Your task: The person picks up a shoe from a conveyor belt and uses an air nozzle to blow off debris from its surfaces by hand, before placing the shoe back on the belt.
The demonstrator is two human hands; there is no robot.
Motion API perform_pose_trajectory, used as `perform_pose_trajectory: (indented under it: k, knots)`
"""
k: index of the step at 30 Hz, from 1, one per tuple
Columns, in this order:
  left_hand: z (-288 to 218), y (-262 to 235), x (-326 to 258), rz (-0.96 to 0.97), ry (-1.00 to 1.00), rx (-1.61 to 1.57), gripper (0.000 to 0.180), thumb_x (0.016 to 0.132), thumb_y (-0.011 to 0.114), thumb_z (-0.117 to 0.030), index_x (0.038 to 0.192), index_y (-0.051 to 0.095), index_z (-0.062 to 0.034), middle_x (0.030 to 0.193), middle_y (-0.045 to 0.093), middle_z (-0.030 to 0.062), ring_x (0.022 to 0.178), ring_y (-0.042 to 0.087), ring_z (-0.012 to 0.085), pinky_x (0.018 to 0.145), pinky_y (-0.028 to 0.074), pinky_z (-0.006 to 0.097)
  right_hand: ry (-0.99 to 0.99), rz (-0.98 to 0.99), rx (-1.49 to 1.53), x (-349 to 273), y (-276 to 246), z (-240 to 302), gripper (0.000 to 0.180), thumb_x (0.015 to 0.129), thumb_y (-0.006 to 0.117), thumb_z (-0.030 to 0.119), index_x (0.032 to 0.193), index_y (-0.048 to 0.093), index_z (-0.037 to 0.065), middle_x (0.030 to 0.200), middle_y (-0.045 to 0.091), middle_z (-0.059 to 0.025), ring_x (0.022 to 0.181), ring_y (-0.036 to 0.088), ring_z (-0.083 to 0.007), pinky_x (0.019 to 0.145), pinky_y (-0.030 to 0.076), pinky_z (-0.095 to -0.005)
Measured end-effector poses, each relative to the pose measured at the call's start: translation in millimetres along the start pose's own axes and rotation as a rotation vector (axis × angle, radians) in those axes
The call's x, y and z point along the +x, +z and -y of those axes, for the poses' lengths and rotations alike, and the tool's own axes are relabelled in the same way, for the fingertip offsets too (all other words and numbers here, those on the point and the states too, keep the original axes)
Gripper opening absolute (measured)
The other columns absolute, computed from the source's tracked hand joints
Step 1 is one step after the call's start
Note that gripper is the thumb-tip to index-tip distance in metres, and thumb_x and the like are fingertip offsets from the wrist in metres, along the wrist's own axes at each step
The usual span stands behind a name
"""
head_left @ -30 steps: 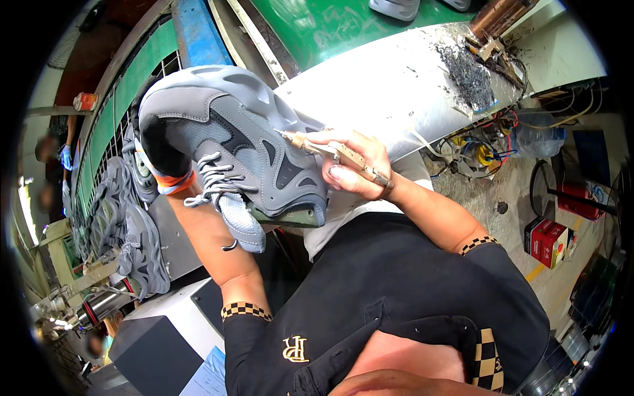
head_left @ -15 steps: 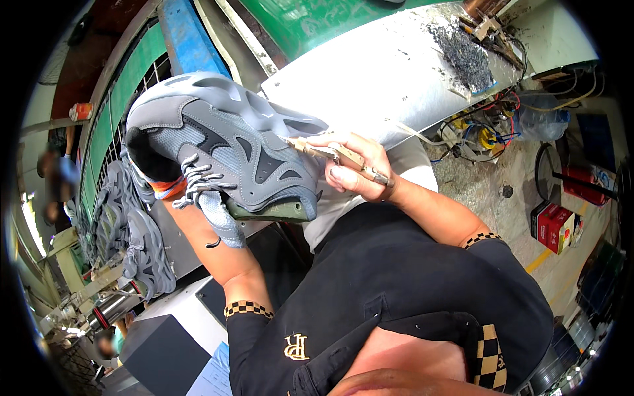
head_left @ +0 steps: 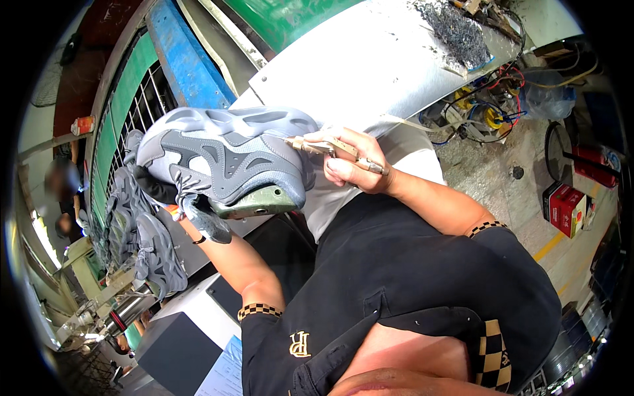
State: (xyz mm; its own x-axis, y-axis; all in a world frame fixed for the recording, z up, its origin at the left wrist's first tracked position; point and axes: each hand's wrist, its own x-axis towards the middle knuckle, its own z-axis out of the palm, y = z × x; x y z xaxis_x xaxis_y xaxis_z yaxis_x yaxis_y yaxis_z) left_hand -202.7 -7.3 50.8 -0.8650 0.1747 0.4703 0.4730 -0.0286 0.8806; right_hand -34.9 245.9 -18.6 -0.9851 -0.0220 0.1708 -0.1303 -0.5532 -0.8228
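you get bright, even daylight here, strongest on the pale metal sheet (head_left: 370, 59) at the top, which washes out towards white. a second hot patch of glare sits at the far left edge. the grey shoe (head_left: 224, 155) and your right hand (head_left: 353, 165) are sharp and well lit, with soft shade beneath the shoe. your black shirt (head_left: 403, 290) swallows detail. the fisheye bends straight bars near the rim, a black vignette rings the frame, and the far left figure is blurred
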Motion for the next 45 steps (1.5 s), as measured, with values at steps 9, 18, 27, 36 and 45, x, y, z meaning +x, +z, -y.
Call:
perform_pose_trajectory:
  k: [9, 18, 27, 36, 45]
  knots:
    - [3, -24, -45, -0.17, -0.141, -0.011, 0.062, 0.095, 0.047, -0.044, 0.14, 0.037, -0.0021, 0.136, 0.049, 0.0157, 0.122, 0.05, 0.0295, 0.106, 0.038, 0.041, -0.052, -0.034, -0.035, 3, 5, -12, 0.043, 0.089, 0.048, 0.005, 0.13, 0.044, -0.004, 0.076, 0.056, -0.0051, 0.058, 0.048, -0.0079, 0.054, 0.041, -0.0244]
    - [-21, -47, -149, -0.394, -0.677, -0.255, 0.062, 0.095, 0.047, -0.044, 0.14, 0.037, -0.0024, 0.136, 0.048, 0.0156, 0.123, 0.05, 0.0298, 0.107, 0.037, 0.041, 0.02, -0.07, -0.284, 37, 26, -39, 0.041, 0.086, 0.056, 0.015, 0.124, 0.053, 0.001, 0.084, 0.057, -0.0023, 0.075, 0.049, -0.0071, 0.072, 0.043, -0.0243]
    - [-73, -6, -203, -0.327, -1.096, -0.232, 0.064, 0.094, 0.048, -0.049, 0.142, 0.034, -0.0093, 0.134, 0.051, 0.0135, 0.111, 0.059, 0.0283, 0.074, 0.061, 0.039, 0.014, -0.088, -0.287, 51, 37, -51, 0.039, 0.083, 0.059, 0.019, 0.117, 0.052, 0.001, 0.059, 0.051, -0.0012, 0.053, 0.045, -0.0085, 0.053, 0.038, -0.0267]
    - [-64, 22, -203, -0.29, -1.25, -0.467, 0.071, 0.092, 0.05, -0.051, 0.143, 0.03, -0.0064, 0.131, 0.05, 0.0191, 0.103, 0.06, 0.039, 0.075, 0.059, 0.042, 0.075, -0.076, -0.181, 56, 36, -52, 0.034, 0.083, 0.059, 0.019, 0.112, 0.055, 0.001, 0.063, 0.051, -0.0004, 0.056, 0.045, -0.0076, 0.057, 0.04, -0.0266]
    - [-51, 46, -191, -0.246, -1.214, -0.691, 0.075, 0.094, 0.039, -0.057, 0.14, 0.029, 0.0015, 0.122, 0.055, 0.0235, 0.101, 0.063, 0.0388, 0.077, 0.06, 0.045, 0.313, 0.058, 0.159, 36, 23, -29, 0.029, 0.085, 0.055, 0.014, 0.11, 0.055, 0.0, 0.065, 0.051, -0.0007, 0.053, 0.048, -0.0082, 0.049, 0.041, -0.0255]
